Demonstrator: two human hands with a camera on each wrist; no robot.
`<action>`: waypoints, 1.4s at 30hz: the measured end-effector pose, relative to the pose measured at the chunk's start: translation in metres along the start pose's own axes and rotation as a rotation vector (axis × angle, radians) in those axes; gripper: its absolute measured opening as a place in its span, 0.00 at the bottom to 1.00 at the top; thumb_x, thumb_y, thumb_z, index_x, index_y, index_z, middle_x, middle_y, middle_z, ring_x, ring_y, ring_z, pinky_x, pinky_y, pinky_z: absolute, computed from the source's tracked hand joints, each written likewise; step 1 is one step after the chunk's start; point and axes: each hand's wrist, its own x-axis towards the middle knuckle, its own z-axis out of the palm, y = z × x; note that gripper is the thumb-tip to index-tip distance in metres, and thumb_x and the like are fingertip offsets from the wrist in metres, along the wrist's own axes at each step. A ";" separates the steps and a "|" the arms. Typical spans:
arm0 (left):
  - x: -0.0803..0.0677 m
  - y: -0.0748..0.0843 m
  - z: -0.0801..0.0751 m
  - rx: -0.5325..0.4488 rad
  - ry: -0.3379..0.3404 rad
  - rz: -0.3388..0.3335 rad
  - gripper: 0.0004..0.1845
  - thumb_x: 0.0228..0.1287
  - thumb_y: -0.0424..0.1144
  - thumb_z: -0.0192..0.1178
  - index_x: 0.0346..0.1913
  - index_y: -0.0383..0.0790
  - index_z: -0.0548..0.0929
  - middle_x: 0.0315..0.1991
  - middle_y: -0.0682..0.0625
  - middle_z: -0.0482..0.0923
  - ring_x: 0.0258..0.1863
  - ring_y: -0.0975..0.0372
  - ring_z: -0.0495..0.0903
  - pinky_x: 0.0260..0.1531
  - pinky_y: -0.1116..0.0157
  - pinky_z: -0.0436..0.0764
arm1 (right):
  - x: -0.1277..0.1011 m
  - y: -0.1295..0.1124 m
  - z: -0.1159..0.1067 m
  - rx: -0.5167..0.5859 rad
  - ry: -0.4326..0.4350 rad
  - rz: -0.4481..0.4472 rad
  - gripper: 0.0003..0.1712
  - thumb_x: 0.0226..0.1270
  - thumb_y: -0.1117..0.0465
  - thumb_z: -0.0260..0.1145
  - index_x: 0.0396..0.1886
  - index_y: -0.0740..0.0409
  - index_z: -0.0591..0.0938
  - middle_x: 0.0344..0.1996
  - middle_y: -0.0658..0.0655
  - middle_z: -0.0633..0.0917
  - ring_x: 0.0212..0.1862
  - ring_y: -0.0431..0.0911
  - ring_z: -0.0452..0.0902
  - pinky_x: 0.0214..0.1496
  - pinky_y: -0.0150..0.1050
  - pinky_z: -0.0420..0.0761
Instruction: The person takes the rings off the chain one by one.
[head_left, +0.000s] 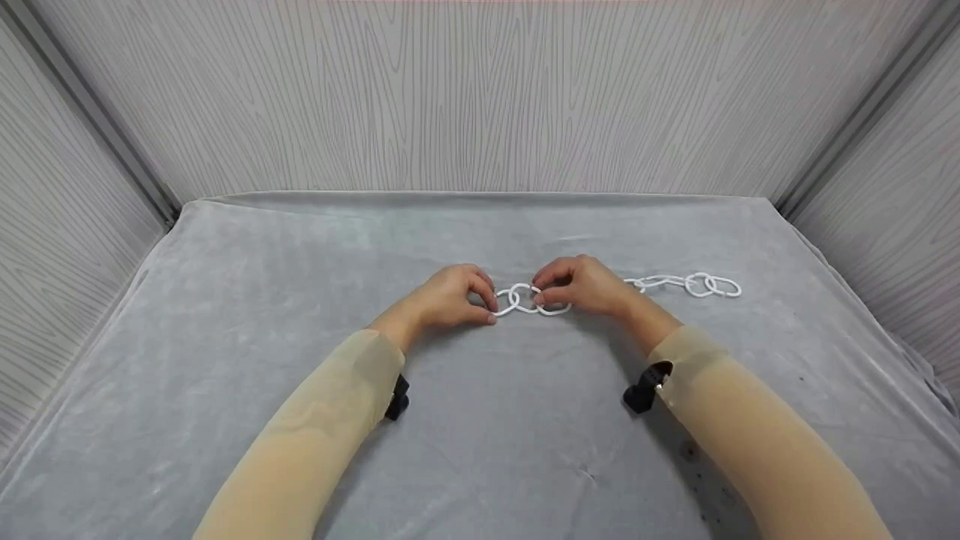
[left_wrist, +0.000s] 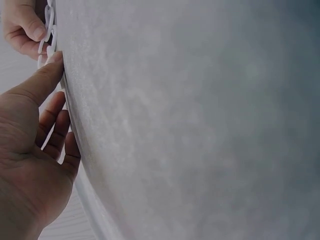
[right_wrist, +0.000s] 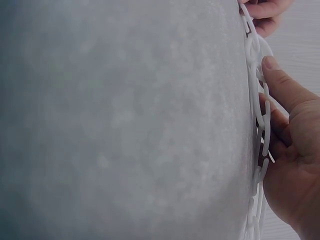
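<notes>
"Three pale walls (head_left: 480, 97) with a printed wood grain: one at the back, one down each side."

"What do they enclose?"

"A table under a grey cloth (head_left: 487, 450), rumpled along its right edge."

"And over that?"

"One person's forearms, a beige left sleeve (head_left: 300, 450) and a beige right sleeve (head_left: 772, 427), reaching in from the near side."

"Where's the chain?"

"The white chain (head_left: 637, 284), made of oval links, runs sideways just past the middle of the cloth. It begins at the left hand (head_left: 454, 295), passes by the right hand (head_left: 589, 285), and its tail rests on the cloth beyond, to the right."

"How are the hands placed?"

"Near each other, but apart. The left pinches a link between thumb and forefinger; its other fingers hang loosely bent. The right has thumb and forefinger closed on a neighbouring link, with more links passing beside its palm."

"Any brand or lettering?"

"A black device (head_left: 397, 397) sits by the left cuff, a second black device (head_left: 646, 388) by the right. Markings on them are too small to read."

"Anything smaller?"

"Dark spots (head_left: 689, 451) on the cloth, beside the right forearm."
</notes>
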 end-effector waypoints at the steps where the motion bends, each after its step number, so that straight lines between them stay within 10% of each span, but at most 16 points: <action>1: 0.000 0.000 0.000 -0.002 0.000 -0.002 0.07 0.58 0.35 0.80 0.38 0.38 0.94 0.51 0.43 0.85 0.57 0.51 0.80 0.63 0.56 0.75 | 0.000 0.000 0.000 -0.004 0.001 0.001 0.12 0.62 0.59 0.83 0.44 0.55 0.94 0.46 0.53 0.92 0.51 0.44 0.83 0.52 0.31 0.78; 35: -0.013 0.018 -0.007 -0.199 0.208 -0.034 0.04 0.65 0.32 0.74 0.40 0.37 0.93 0.47 0.46 0.85 0.52 0.53 0.82 0.62 0.49 0.77 | -0.018 -0.018 -0.005 0.126 0.153 0.042 0.09 0.68 0.61 0.78 0.46 0.59 0.93 0.36 0.53 0.91 0.32 0.39 0.80 0.32 0.28 0.78; 42: -0.022 0.031 -0.015 -0.241 0.236 -0.047 0.04 0.68 0.35 0.73 0.42 0.40 0.93 0.42 0.51 0.86 0.46 0.59 0.81 0.44 0.61 0.79 | -0.026 -0.029 -0.011 0.120 0.189 -0.001 0.09 0.68 0.60 0.79 0.45 0.57 0.94 0.39 0.53 0.92 0.36 0.40 0.81 0.37 0.29 0.79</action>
